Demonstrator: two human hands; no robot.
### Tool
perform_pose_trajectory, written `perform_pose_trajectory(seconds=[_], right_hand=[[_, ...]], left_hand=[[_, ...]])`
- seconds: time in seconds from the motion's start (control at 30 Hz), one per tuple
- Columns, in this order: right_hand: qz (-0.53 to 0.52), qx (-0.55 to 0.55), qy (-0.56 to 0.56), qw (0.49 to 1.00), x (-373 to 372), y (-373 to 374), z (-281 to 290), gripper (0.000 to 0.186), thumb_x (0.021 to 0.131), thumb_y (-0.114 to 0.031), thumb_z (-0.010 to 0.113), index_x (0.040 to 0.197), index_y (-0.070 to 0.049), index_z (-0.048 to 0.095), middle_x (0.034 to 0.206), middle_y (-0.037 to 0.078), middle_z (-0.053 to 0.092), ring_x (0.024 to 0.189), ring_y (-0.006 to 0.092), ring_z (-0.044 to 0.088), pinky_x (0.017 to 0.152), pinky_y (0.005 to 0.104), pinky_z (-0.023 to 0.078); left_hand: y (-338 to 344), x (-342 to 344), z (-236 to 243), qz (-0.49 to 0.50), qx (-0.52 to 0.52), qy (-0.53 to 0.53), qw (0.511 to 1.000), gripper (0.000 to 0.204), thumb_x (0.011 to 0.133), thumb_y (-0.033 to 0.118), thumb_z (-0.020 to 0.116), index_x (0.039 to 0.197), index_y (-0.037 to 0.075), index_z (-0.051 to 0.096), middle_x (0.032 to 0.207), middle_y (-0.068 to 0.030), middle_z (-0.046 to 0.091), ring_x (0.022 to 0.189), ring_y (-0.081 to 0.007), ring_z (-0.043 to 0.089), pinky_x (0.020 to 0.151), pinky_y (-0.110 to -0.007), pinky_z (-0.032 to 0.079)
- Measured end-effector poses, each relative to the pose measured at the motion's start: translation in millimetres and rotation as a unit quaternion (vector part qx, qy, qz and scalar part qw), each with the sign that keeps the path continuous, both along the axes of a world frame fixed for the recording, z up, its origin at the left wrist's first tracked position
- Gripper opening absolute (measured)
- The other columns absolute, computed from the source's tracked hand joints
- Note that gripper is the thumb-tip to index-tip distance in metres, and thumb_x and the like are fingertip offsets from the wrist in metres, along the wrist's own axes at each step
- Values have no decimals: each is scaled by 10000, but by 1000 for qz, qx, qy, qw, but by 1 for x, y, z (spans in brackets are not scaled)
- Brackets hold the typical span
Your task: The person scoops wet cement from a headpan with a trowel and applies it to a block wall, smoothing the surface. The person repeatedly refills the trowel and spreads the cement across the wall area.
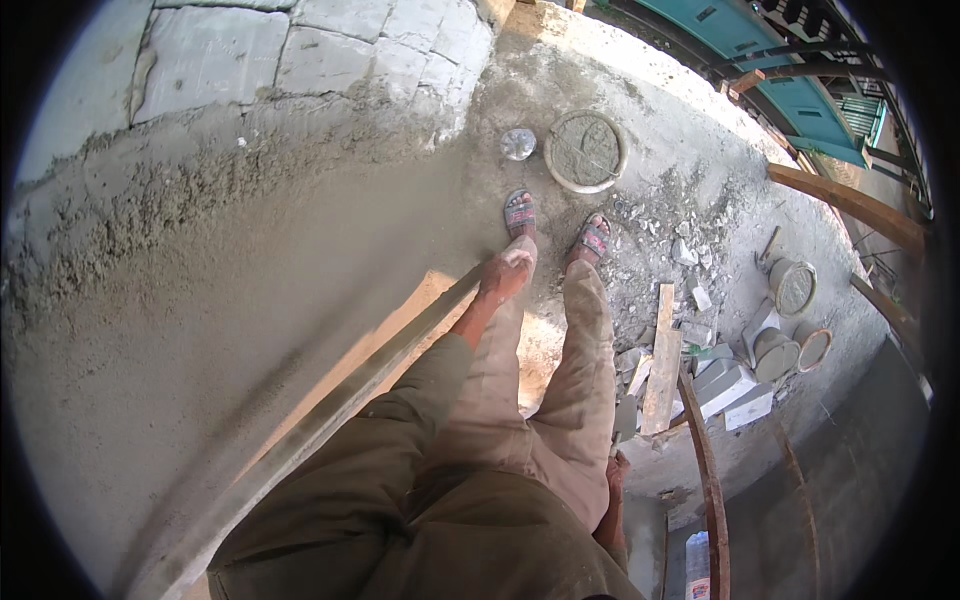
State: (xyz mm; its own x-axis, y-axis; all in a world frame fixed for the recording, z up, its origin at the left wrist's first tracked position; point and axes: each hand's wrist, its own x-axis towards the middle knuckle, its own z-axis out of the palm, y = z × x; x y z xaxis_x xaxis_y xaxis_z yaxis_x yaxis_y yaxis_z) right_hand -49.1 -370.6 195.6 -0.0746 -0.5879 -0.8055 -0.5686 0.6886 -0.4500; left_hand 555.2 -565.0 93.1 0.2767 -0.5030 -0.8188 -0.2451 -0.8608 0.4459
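Observation:
My left hand (505, 272) is closed on the upper end of a long grey straightedge (345, 395), which runs diagonally down to the lower left alongside smoothed mortar (220, 290). Low by my right leg, my right hand (615, 470) is closed around a trowel (625, 420), its blade pointing up in the picture. Beyond my sandalled feet sits a round basin of wet mortar (585, 150), with a small shiny transparent container (518, 144) to its left.
Pale blocks (210, 60) line the upper left. Rubble (690, 255), planks (660, 370), loose blocks (730, 390) and several buckets (795, 288) lie at the right. Timber posts (840, 200) stand along the right edge, beside turquoise panels (790, 95). A bottle (697, 565) is at the lower right.

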Motion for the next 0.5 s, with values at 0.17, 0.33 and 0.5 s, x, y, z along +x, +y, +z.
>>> perform_pose_trajectory(seconds=[0.17, 0.33, 0.5], right_hand=[[-80, 164, 23, 983, 65, -182, 50, 137, 973, -165, 725, 996, -44, 668, 726, 28, 623, 543, 152, 589, 503, 323, 477], [-24, 157, 37, 987, 89, -258, 45, 105, 937, -122, 703, 978, -67, 623, 687, 22, 559, 494, 135, 549, 443, 305, 454], [30, 143, -5, 989, 97, -268, 46, 124, 926, -107, 720, 950, -70, 605, 676, 16, 550, 495, 134, 536, 447, 307, 448]], left_hand=[[199, -68, 125, 164, 114, -24, 980, 632, 1019, 464, 632, 1508, 63, 616, 1391, -213, 721, 1340, -366, 660, 1116, -420, 519], [346, -108, 227, 659, 54, -17, 750, 663, 1080, 524, 595, 1534, 41, 586, 1489, -169, 667, 1383, -294, 628, 1167, -453, 453], [347, -49, 394, 687, -273, -315, 595, 1009, 1068, 785, 387, 1672, -20, 321, 1671, -241, 439, 1575, -341, 399, 1327, -495, 203]])
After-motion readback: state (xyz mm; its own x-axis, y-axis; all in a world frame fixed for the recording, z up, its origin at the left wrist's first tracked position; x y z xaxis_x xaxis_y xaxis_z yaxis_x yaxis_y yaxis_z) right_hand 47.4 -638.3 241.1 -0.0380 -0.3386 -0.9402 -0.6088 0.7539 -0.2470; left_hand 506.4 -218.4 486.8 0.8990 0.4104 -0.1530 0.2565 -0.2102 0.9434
